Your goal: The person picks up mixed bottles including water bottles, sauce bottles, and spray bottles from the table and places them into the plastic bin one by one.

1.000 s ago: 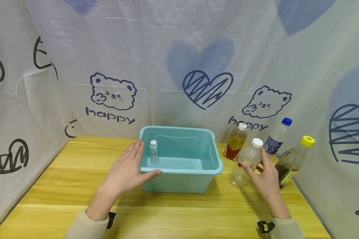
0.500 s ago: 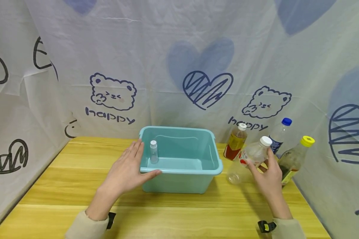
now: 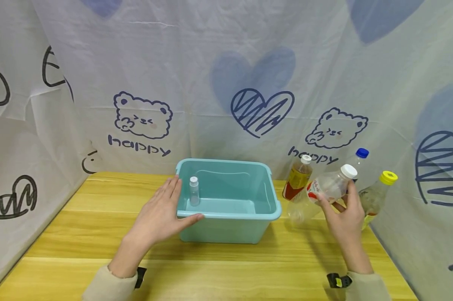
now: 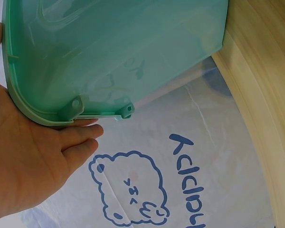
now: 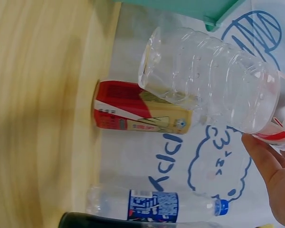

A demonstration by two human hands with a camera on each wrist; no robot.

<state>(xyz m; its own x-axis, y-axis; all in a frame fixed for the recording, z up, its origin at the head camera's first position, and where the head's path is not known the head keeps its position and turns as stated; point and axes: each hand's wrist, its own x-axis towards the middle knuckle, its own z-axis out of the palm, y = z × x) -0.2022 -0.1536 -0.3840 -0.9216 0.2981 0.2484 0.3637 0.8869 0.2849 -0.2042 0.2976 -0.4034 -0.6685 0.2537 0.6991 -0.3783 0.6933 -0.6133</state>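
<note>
My right hand (image 3: 344, 217) grips a clear plastic bottle (image 3: 326, 188) with a white cap and a red-and-white label. The bottle leans, cap toward the right and base toward the teal plastic bin (image 3: 228, 228); in the right wrist view its ribbed body (image 5: 213, 76) hangs above the tabletop. My left hand (image 3: 158, 213) rests on the bin's near left corner, fingers straight along the left side and thumb over the front rim. From the left wrist, the fingers (image 4: 78, 137) lie against the bin's outer side. A small clear bottle (image 3: 194, 196) with a white cap stands inside the bin, at its left.
Right of the bin stands a bottle with a red-and-yellow label (image 3: 298, 179). Behind my right hand are a blue-capped bottle (image 3: 362, 154) and a yellow-capped bottle (image 3: 377, 196) with dark contents. A printed cloth (image 3: 211, 83) hangs along the table's back edge.
The clear bottle has gone from nearly upright to tilted and lifted, its cap swinging right, as my right hand moves slightly right. My left hand and the bin have stayed put.
</note>
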